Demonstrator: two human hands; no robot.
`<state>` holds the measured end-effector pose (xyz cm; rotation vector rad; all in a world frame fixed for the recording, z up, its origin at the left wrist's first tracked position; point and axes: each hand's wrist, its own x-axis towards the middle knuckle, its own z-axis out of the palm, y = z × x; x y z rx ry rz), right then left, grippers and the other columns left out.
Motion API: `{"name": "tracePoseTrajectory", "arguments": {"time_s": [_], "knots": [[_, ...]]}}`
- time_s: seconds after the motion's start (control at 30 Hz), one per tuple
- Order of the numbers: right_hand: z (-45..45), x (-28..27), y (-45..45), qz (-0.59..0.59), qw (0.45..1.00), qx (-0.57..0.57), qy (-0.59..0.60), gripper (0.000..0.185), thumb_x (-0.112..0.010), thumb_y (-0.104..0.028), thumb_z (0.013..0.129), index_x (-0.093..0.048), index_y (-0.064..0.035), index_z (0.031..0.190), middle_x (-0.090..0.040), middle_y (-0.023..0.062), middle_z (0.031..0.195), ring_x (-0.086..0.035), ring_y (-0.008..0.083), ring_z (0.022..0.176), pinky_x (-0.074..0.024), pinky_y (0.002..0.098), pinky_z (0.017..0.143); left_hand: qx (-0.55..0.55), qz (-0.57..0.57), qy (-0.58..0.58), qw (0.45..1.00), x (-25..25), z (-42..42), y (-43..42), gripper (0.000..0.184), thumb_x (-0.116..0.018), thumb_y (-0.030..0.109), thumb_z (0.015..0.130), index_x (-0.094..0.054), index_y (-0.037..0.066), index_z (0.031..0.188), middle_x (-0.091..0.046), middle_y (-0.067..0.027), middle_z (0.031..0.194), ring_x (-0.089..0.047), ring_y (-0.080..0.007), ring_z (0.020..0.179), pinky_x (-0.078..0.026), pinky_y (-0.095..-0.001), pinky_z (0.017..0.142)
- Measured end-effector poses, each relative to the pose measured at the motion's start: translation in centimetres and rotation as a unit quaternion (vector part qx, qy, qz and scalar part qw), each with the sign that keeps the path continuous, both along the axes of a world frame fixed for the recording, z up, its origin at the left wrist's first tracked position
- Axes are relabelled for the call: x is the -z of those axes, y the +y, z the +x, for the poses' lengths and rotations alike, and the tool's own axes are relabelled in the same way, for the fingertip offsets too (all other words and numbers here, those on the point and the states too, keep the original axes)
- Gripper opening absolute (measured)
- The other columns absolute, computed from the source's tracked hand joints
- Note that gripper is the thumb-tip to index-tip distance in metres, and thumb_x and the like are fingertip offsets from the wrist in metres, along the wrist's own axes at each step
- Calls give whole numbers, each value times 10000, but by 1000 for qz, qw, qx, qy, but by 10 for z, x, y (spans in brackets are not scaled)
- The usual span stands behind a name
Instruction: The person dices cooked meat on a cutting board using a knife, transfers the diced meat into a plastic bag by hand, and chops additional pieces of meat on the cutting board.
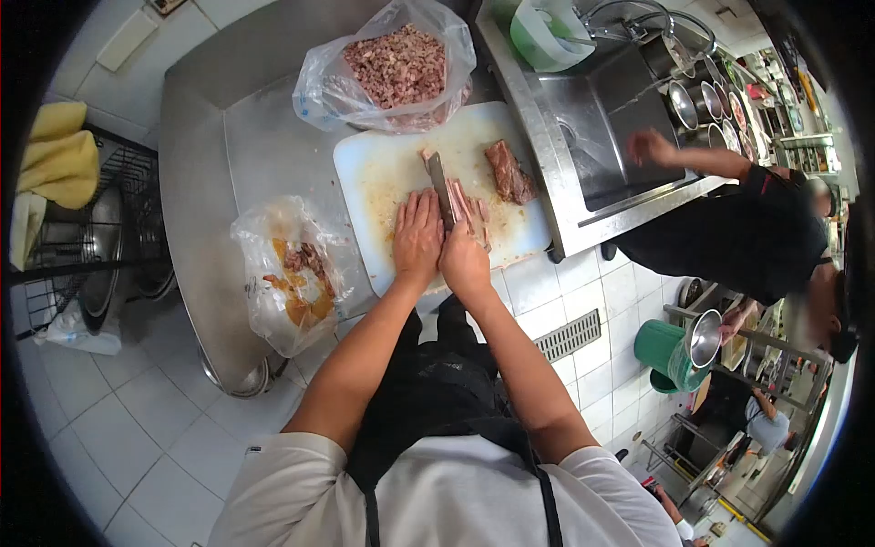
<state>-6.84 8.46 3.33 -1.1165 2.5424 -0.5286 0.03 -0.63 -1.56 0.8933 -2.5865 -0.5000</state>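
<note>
My right hand (466, 262) is wrapped round the handle of a knife (441, 190), whose broad blade points away from me over the white cutting board (369, 173). Just left of the blade, my left hand (419, 235) lies flat with its fingers stretched forward; what is under them is hidden. Cut strips of meat (467, 208) lie right of the blade, partly behind my right hand. A larger chunk of meat (509, 173) rests toward the board's right side. Beyond the board's far edge stands an open plastic bag (321, 96) full of chopped meat (398, 66).
Left of the board, a clear plastic bag (264, 314) holds dark meat scraps. The metal counter (260, 137) has a raised rim. At the right is a sink (624, 109), where a co-worker's hand (651, 146) reaches over. A green bin (658, 345) stands on the tiled floor.
</note>
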Motion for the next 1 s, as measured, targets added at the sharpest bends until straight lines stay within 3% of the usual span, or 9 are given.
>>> {"name": "tracePoseTrajectory", "arguments": {"time_s": [0.37,0.6,0.8,1.0], "knots": [[33,-19,79,44,998,-12,-35,155,-554,-53,943,-503,56,1040,-691,275,705,-722,453,663,-578,539,576,-12,-10,13,1000,-5,1,7,562,-555,169,1002,-473,0,1532,-472,-148,1597,-400,-383,1502,-263,-532,1268],[43,-61,123,96,993,-48,-44,148,-558,-77,961,-510,51,1017,-690,273,710,-718,454,666,-580,544,590,-13,-13,29,999,-9,1,9,574,-568,171,999,-465,4,1538,-484,-159,1578,-410,-379,1489,-284,-517,1258],[23,-100,139,83,992,-61,-76,146,-564,-100,976,-507,35,976,-690,284,731,-708,477,680,-572,559,594,-13,13,68,997,-11,3,2,520,-563,172,1013,-513,-14,1496,-538,-171,1518,-487,-380,1412,-345,-517,1212],[21,-65,85,-59,998,4,-11,143,-566,-83,963,-506,46,982,-672,291,685,-693,488,646,-561,569,582,-29,8,113,993,-10,-15,-28,433,-565,161,1012,-602,-34,1397,-612,-184,1420,-537,-386,1352,-391,-501,1167]]}}
